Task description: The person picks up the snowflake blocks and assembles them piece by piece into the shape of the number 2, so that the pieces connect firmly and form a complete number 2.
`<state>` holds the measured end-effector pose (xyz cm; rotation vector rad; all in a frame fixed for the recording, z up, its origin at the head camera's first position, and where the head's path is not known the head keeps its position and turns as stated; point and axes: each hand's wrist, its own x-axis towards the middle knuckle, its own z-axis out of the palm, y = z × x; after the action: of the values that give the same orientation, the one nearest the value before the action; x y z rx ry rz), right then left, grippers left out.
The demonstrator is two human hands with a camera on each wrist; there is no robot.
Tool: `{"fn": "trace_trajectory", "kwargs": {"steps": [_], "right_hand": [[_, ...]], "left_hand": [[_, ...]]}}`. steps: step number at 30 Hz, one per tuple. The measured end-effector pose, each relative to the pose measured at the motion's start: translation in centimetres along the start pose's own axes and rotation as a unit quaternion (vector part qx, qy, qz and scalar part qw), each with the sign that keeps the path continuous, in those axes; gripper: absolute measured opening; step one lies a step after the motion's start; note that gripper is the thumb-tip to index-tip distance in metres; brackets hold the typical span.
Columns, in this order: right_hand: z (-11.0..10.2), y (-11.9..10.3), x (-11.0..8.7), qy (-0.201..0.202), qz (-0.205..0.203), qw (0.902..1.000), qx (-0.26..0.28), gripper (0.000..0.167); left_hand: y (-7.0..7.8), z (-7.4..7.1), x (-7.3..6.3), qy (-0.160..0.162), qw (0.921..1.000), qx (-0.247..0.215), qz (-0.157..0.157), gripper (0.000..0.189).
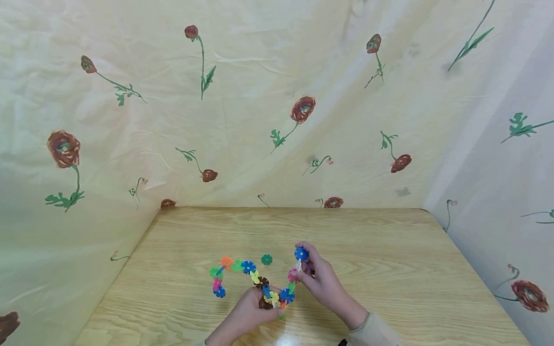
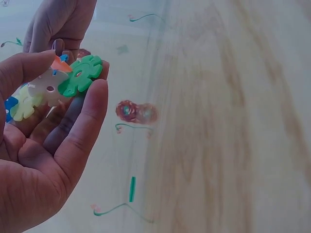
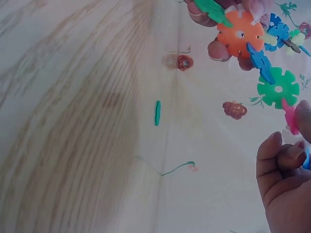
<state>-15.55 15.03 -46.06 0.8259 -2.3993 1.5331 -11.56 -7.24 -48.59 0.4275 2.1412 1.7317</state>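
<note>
A chain of notched plastic snowflake discs (image 1: 248, 267) in several colours curves between the two hands, its left part arching away. My left hand (image 1: 248, 310) grips the chain's low middle bend. There, a green disc (image 2: 80, 75) and a white disc (image 2: 48, 87) show between thumb and fingers in the left wrist view. With thumb and fingers, my right hand (image 1: 324, 283) pinches the raised right end around a pink disc (image 3: 290, 118). A blue disc (image 1: 301, 253) stands at the top by the right fingertips. An orange disc (image 3: 240, 34) sits by the left fingers in the right wrist view.
One loose green disc (image 1: 266, 259) lies on the wood-grain table (image 1: 368, 245) just beyond the chain. Flower-printed cloth (image 1: 259, 120) hangs behind the table and along both sides. A small black object (image 1: 343, 342) shows at the front edge by the right sleeve (image 1: 374, 331).
</note>
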Motion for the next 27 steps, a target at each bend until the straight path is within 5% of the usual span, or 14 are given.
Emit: {"fn": "trace_trajectory", "kwargs": {"steps": [15,27], "right_hand": [[-0.2,-2.1,0.1,-0.011,-0.021,0.9997,-0.004,0.048],[0.0,0.1,-0.1,-0.023,-0.016,0.9996,0.006,0.045]], "left_hand": [[0.2,0.1,-0.2,-0.013,0.9998,-0.012,0.009,0.023],[-0.1,0.1,-0.1,-0.014,0.9998,-0.009,0.014,0.023]]}}
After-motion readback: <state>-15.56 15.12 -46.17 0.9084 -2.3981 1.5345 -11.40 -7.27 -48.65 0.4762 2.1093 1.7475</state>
